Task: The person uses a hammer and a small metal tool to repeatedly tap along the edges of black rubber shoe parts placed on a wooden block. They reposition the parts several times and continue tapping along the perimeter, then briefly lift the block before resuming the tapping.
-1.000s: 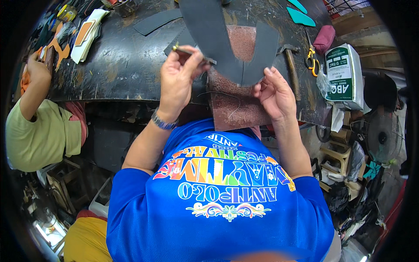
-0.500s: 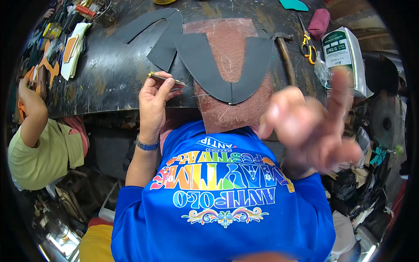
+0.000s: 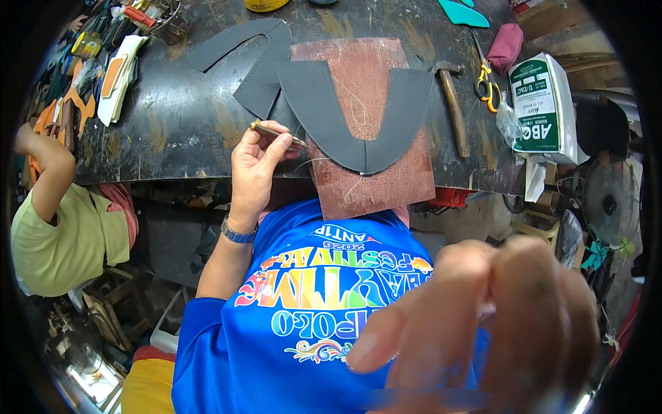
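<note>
My left hand point(image 3: 254, 172) is closed around a slim pen-like tool point(image 3: 281, 134) with a brass-coloured end, its tip pointing right. The tip is close to the left edge of a U-shaped black piece point(image 3: 365, 146) that looks like leather. This piece lies on a brownish-red textured sheet point(image 3: 348, 195), which overhangs the table's near edge. Pale thread point(image 3: 358, 105) loops over the sheet, and a short strand shows below the tool's tip. My right hand point(image 3: 489, 310) is raised close to the camera, large and blurred; whether its bent fingers hold anything is unclear.
Another black cut piece point(image 3: 256, 92) lies left of the U-shaped one on the dark table point(image 3: 165, 131). A hammer point(image 3: 454, 110), yellow-handled scissors point(image 3: 487, 88) and a white-and-green package point(image 3: 541, 110) are at right. Another person's arm point(image 3: 52, 165) is at far left.
My right hand has come down and nearer the camera from beside the sheet, its pointing finger no longer stretched out. My left hand with the tool has shifted slightly right.
</note>
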`<state>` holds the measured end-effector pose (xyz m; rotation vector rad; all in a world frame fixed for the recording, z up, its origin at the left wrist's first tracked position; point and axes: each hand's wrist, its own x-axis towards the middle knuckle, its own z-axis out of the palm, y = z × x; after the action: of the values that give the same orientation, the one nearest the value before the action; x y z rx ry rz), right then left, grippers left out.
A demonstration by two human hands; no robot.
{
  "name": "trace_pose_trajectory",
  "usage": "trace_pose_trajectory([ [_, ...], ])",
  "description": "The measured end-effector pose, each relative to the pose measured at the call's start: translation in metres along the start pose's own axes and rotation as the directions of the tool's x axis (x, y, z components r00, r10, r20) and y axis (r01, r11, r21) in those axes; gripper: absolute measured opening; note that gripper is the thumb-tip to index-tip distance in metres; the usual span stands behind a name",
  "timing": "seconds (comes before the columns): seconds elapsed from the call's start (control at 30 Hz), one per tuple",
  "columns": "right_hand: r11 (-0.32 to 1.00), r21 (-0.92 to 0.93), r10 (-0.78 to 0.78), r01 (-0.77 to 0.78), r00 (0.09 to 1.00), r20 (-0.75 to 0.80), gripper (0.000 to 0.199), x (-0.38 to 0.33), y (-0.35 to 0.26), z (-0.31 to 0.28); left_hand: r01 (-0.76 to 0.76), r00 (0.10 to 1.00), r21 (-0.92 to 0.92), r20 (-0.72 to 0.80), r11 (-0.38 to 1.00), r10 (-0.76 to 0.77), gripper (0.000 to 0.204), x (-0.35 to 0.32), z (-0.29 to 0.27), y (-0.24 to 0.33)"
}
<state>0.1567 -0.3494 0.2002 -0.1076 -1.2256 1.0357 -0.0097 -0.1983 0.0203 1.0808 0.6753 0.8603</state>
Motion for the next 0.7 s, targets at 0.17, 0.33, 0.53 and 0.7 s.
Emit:
trace_pose_trajectory([
  [0.17,1.0,0.007,-0.02,0.02,0.999,0.046,0.062,0.001,-0.006,0.004,-0.006,1.0,0.021,0.016,1.0,0.006,0.014,0.0,0.006,-0.001],
  [0.33,0.999,-0.01,-0.03,0.031,0.998,0.055,0.058,0.004,-0.02,0.004,-0.009,0.999,0.012,0.031,1.0,0.009,0.014,0.001,0.007,-0.001],
  [0.53,0.998,-0.05,-0.039,0.042,0.998,0.058,0.053,0.004,-0.021,0.002,-0.036,0.998,0.049,0.051,0.998,0.033,0.015,0.003,0.01,0.003],
  [0.7,0.996,-0.083,-0.03,0.035,0.998,0.057,0.048,0.005,-0.015,0.0,-0.049,0.996,0.035,0.07,0.998,0.046,0.014,0.007,0.013,0.006],
])
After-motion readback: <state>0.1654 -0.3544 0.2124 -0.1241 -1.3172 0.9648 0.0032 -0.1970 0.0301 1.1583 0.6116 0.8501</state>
